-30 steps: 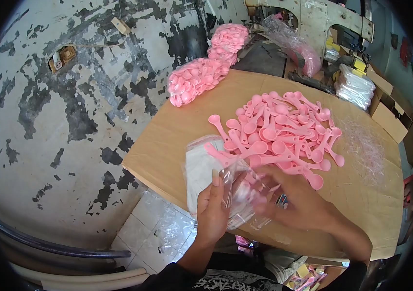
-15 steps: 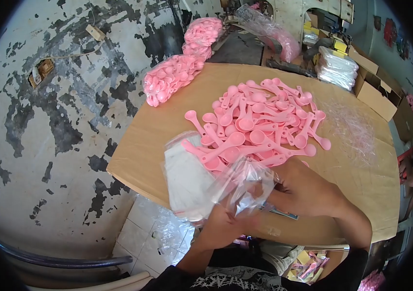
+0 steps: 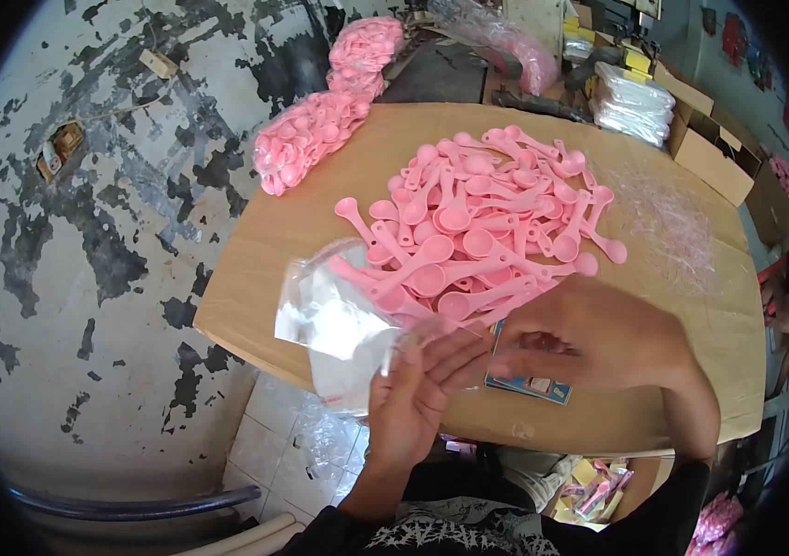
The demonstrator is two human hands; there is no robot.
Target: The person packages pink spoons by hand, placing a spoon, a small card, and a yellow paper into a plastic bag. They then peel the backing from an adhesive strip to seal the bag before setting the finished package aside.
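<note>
head view, single moment. my left hand (image 3: 417,394) lay palm up at the near edge of the table (image 3: 302,232), thumb and fingers narrowed on the lower edge of a clear bag (image 3: 325,310). my right hand (image 3: 598,338) was curled, its fingertips meeting the left fingertips. i could not tell whether it gripped the film or only touched it.

judgement: the step in hand looked like parting the bag's mouth. to do it well, i would hold one layer fixed with the left thumb and rub the other layer off with the right fingertips. the pull should be light, since film this thin creases and clings. the mouth should face the spoons, not the floor.

position: the bag stood up and to the left of the left hand, over a stack of bags (image 3: 343,375) at the table edge. its top corner touched or overlapped the nearest of the loose pink spoons (image 3: 487,218), which lay just beyond both hands. a printed card (image 3: 529,385) lay under the right hand. filled bags (image 3: 306,139) sat well apart at the far left.
</note>
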